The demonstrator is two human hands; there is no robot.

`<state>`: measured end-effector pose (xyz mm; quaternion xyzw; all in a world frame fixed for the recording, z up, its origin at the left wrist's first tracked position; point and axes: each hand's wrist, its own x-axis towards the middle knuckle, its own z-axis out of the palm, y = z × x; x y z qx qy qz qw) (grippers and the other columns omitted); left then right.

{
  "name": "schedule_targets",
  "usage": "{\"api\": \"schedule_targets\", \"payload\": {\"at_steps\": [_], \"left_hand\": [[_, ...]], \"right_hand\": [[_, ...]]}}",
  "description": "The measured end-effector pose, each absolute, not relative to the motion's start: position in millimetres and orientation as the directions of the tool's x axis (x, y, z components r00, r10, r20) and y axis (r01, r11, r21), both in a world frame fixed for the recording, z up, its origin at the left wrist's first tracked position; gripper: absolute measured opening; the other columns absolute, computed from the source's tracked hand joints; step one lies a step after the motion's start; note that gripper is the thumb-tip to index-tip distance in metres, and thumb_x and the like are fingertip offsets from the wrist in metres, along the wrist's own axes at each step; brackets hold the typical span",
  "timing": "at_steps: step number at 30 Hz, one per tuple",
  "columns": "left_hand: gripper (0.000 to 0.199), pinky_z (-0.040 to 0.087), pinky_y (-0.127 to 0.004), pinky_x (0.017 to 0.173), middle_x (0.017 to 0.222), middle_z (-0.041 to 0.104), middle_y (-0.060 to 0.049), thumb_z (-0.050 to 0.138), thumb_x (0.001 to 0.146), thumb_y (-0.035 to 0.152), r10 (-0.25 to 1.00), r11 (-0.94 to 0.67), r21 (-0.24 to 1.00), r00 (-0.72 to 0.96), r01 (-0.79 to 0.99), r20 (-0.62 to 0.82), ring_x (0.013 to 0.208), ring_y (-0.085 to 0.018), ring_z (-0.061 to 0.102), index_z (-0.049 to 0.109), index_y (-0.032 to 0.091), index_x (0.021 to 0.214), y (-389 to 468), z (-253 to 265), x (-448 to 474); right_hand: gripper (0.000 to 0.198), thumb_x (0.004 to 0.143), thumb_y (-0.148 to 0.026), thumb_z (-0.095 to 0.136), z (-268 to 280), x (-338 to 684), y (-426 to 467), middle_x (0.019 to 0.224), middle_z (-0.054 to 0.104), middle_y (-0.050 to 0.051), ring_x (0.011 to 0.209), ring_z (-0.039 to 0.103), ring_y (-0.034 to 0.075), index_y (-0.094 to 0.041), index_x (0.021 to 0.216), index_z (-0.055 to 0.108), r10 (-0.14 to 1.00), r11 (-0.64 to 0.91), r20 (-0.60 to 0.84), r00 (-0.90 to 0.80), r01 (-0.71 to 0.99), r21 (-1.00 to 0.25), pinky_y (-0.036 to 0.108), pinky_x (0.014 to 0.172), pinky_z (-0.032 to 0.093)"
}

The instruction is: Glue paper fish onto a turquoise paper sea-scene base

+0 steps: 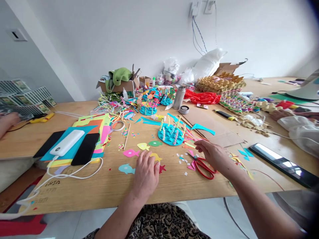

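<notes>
My left hand (146,171) lies palm down on the table with its fingers stretched out among paper fish. Around it are a pink fish (130,153), a pale yellow fish (143,146), a green fish (155,143), a blue fish (126,168), a yellow-orange fish (156,156) and a red fish (162,169), the last partly covered. My right hand (211,153) is closed in a pinch beside a pale yellow paper strip (189,145); what its fingertips hold is hidden. Below it lie red-handled scissors (205,168) and small white squares (185,174). Ahead stands a blue disc (171,136) with twisted stems.
At left, a power bank (67,142) and a black phone (85,149) rest on coloured paper (106,124). A steel flask (179,98) and a tape roll (184,109) stand behind. Another phone (284,162) lies right. Other people's hands (280,114) show at both sides.
</notes>
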<state>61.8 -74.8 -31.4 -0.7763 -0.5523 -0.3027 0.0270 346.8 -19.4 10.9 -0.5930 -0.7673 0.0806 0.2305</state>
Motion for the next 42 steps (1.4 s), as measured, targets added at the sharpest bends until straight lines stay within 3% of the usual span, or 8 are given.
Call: {"api": "schedule_targets", "payload": {"at_steps": [4, 12, 18, 22, 31, 42], "left_hand": [[0.026, 0.039, -0.054, 0.107, 0.124, 0.060, -0.013, 0.045, 0.094, 0.031, 0.878, -0.334, 0.229, 0.214, 0.914, 0.428, 0.130, -0.033, 0.042, 0.063, 0.016, 0.106, -64, -14, 61], [0.039, 0.034, -0.061, 0.105, 0.131, 0.058, -0.017, 0.044, 0.094, 0.036, 0.925, -0.305, 0.166, 0.251, 0.938, 0.286, 0.133, -0.037, 0.040, 0.060, 0.016, 0.124, -19, -18, 77], [0.035, 0.034, -0.060, 0.105, 0.124, 0.061, -0.016, 0.043, 0.095, 0.035, 0.927, -0.323, 0.152, 0.281, 0.934, 0.247, 0.131, -0.038, 0.042, 0.067, 0.018, 0.114, -11, -25, 76], [0.033, 0.036, -0.055, 0.107, 0.121, 0.064, -0.010, 0.040, 0.096, 0.033, 0.918, -0.363, 0.179, 0.318, 0.914, 0.238, 0.130, -0.034, 0.044, 0.069, 0.022, 0.105, -11, -22, 65], [0.033, 0.035, -0.059, 0.108, 0.133, 0.059, -0.005, 0.039, 0.097, 0.035, 0.896, -0.440, 0.237, 0.405, 0.866, 0.182, 0.135, -0.032, 0.038, 0.066, 0.027, 0.115, -8, -23, 46], [0.035, 0.034, -0.057, 0.109, 0.135, 0.058, -0.005, 0.039, 0.097, 0.035, 0.894, -0.446, 0.244, 0.416, 0.861, 0.167, 0.137, -0.031, 0.036, 0.062, 0.026, 0.123, -7, -22, 44]], "right_hand": [[0.034, 0.090, -0.018, 0.036, 26, 307, -20, 0.080, 0.071, 0.003, 0.068, 0.066, 0.015, -0.021, 0.121, 0.048, 0.906, 0.416, 0.301, -0.297, 0.752, -0.511, 0.026, 0.064, 0.049], [0.016, 0.089, -0.017, 0.044, 29, 229, 26, 0.082, 0.071, 0.005, 0.073, 0.065, 0.016, -0.020, 0.095, 0.059, 0.897, 0.440, 0.268, -0.352, 0.769, -0.463, 0.024, 0.063, 0.041], [0.017, 0.091, -0.014, 0.045, 14, 210, 50, 0.093, 0.065, 0.007, 0.082, 0.061, 0.015, -0.017, 0.087, 0.062, 0.879, 0.475, 0.283, -0.383, 0.747, -0.464, 0.023, 0.070, 0.041], [0.020, 0.093, -0.016, 0.045, -3, 207, 48, 0.093, 0.059, 0.006, 0.079, 0.059, 0.014, -0.017, 0.087, 0.064, 0.892, 0.451, 0.229, -0.390, 0.742, -0.496, 0.023, 0.071, 0.041], [0.017, 0.082, -0.009, 0.048, -24, 214, 42, 0.085, 0.064, 0.006, 0.071, 0.058, 0.013, -0.016, 0.083, 0.064, 0.909, 0.399, 0.103, -0.404, 0.767, -0.502, 0.022, 0.063, 0.039], [0.014, 0.075, -0.009, 0.053, -38, 219, 51, 0.077, 0.066, 0.004, 0.065, 0.057, 0.013, -0.016, 0.076, 0.065, 0.916, 0.375, 0.116, -0.385, 0.711, -0.595, 0.021, 0.059, 0.039]]}}
